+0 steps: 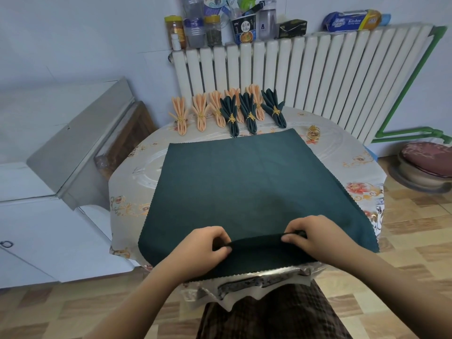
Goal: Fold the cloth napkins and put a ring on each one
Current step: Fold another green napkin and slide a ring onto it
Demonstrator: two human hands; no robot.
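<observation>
A dark green cloth napkin (252, 182) lies spread flat on the round table (362, 172). Its near edge is raised into a fold. My left hand (205, 245) pinches that fold on the left, and my right hand (310, 236) pinches it on the right. A loose gold napkin ring (314, 132) sits on the table beyond the napkin's far right corner. At the far edge stand several folded peach napkins (179, 116) and three folded dark green napkins (274, 110), each with a gold ring round it.
A white radiator (318, 77) stands behind the table, with jars, bottles and boxes on top. A grey cabinet (80, 148) is at the left. A stool with a floral cushion (425, 160) stands at the right. My checked trousers show below the table edge.
</observation>
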